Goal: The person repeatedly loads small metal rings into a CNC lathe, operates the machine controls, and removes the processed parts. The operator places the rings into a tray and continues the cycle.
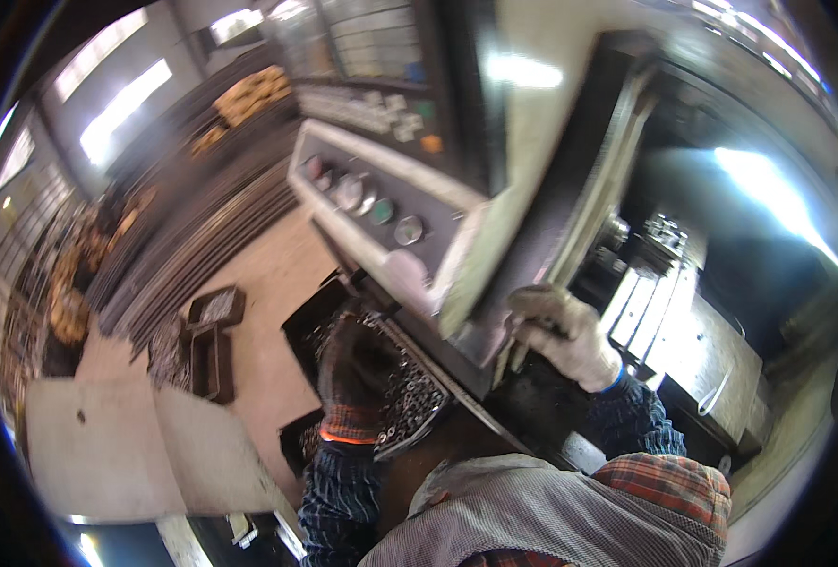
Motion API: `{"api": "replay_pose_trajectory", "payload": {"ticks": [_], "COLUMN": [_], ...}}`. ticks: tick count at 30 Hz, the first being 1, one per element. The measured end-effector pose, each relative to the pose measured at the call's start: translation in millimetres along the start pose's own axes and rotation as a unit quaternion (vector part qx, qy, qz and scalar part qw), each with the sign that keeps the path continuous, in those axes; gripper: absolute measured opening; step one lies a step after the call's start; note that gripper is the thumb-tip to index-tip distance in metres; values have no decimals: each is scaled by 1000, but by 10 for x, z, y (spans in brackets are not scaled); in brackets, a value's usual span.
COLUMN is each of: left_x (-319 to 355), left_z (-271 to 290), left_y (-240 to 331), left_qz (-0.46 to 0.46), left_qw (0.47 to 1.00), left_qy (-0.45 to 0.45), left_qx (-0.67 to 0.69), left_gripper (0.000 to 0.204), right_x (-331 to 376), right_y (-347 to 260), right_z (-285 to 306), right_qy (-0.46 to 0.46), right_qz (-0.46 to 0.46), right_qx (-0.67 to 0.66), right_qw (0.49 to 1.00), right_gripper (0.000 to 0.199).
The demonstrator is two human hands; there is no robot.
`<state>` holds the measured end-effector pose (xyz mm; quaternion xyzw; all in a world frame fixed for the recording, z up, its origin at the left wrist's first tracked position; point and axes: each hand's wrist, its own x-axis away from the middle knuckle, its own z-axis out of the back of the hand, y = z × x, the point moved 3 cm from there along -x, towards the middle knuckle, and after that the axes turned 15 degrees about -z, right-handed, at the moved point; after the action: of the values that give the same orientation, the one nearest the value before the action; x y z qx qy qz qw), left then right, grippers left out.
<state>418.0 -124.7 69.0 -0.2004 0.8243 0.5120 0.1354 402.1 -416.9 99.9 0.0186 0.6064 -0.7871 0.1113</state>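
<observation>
My left hand (355, 369), in a dark glove with an orange-edged cuff, is over a dark bin of small metal rings or nuts (410, 402). Its fingers blend into the dark bin, so their grip is hidden. On the right, my right hand (567, 335) wears a whitish glove. Its fingers curl round the edge of the machine's sliding door (556, 203), near the door's lower end. Inside the machine, a metal fixture (665, 236) sits above a bright grooved bed (650, 307).
A control panel (381, 203) with round buttons slants between my hands, below a screen. Long dark bars (197, 246) lie stacked at the far left. On the floor stand small dark trays (213, 354). A pale metal cabinet (145, 449) fills the near left.
</observation>
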Motion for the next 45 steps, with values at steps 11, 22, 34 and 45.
{"api": "replay_pose_trajectory", "payload": {"ticks": [11, 22, 34, 45], "left_x": [-997, -1008, -806, -803], "left_z": [-806, -555, -700, -684], "left_y": [20, -99, -221, -135], "left_qz": [-156, -122, -187, -144], "left_qw": [932, 951, 954, 964], "left_qy": [-89, -94, -37, -73], "left_qx": [-314, -270, -230, -210], "left_gripper": [47, 40, 48, 43], "right_x": [-191, -844, -1058, -944], "right_y": [1960, 2973, 3311, 3027], "right_z": [1636, 2022, 2150, 2059], "right_qy": [325, 432, 401, 483], "right_qz": [-190, -213, -199, -202], "right_qx": [-331, -355, -511, -194], "right_qw": [866, 801, 734, 830], "right_gripper": [47, 41, 34, 45]}}
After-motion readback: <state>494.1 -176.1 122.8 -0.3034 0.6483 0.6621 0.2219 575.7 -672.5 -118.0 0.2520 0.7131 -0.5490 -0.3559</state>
